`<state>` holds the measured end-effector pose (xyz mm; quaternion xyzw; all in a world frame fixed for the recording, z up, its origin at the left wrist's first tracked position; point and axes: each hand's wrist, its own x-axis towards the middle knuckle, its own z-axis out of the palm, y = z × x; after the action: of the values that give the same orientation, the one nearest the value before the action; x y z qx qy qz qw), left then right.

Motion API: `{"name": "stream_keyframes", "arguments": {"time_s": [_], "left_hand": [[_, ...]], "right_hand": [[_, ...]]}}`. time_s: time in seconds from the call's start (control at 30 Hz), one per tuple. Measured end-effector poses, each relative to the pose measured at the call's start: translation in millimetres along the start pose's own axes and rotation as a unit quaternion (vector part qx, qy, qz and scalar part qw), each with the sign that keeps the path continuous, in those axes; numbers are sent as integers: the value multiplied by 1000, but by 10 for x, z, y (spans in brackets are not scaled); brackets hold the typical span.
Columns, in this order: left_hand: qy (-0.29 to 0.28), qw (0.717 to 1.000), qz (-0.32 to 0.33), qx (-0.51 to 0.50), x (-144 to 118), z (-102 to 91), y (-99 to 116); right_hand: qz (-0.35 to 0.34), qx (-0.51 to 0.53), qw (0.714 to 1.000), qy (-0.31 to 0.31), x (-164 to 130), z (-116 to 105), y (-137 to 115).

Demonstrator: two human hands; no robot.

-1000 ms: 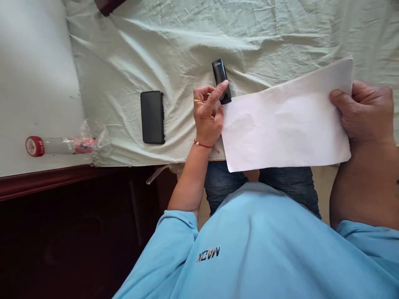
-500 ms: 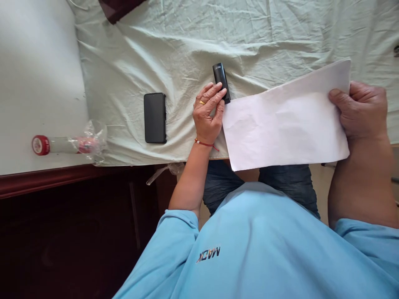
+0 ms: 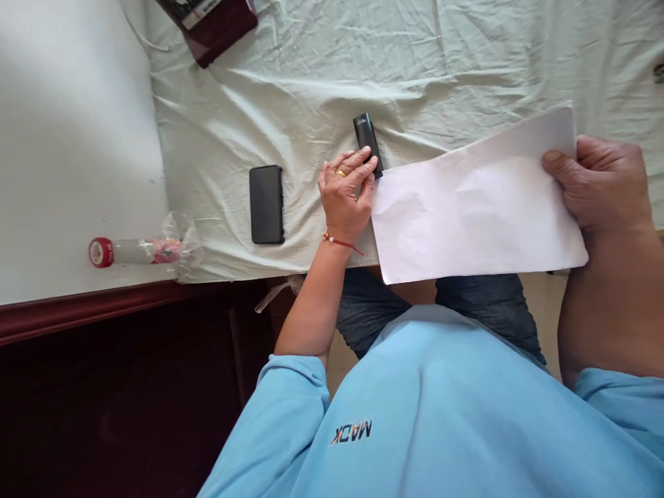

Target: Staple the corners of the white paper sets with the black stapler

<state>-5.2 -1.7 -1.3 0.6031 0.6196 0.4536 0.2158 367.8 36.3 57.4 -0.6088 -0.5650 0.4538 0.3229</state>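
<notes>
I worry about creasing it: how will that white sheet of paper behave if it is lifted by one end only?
The white sheet of paper will likely sag: it is thin, and already shows faint dents. The right hand pinches one end while the left hand rests at the other, near the small black device. It looks very light, so a draught could shift it.

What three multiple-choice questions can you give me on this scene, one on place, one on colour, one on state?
1. Where does the phone lie?
A. on the paper
B. on the cloth, left of the left hand
C. on the bottle

2. What colour is the bottle cap?
A. red
B. green
C. yellow

3. How is the paper held?
A. crumpled in a ball
B. flat, gripped at its right edge by the right hand
C. rolled into a tube

Answers: B, the phone rests on the cloth beside the left hand; A, the cap shows red; B, the right hand pinches the flat sheet's edge.
</notes>
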Motion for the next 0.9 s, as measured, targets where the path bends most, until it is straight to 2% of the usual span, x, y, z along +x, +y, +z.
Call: {"name": "stream_keyframes", "arguments": {"time_s": [0.1,0.17,0.3,0.4,0.53,0.6,0.77,0.9], "left_hand": [[3,1000,11,-20,-82,3,7],[34,999,4,-18,-241,13,54],[128,989,-69,-34,-686,32,187],[127,979,-120,-105,-898,4,273],[54,961,-177,-205,-910,-79,340],[36,953,-199,-226,-879,-111,342],[99,948,-212,-217,-889,-100,270],[126,953,-203,-186,-917,-78,262]], "right_hand": [[0,-29,1000,0,-121,-64,10],[3,-24,1000,3,-192,-108,34],[-28,39,999,11,-284,-131,91],[-52,113,992,20,-299,-73,113],[-71,184,979,41,-222,62,129],[-80,195,976,46,-155,130,148],[-93,144,984,46,-49,237,222],[-96,102,988,58,-56,254,264]]}}
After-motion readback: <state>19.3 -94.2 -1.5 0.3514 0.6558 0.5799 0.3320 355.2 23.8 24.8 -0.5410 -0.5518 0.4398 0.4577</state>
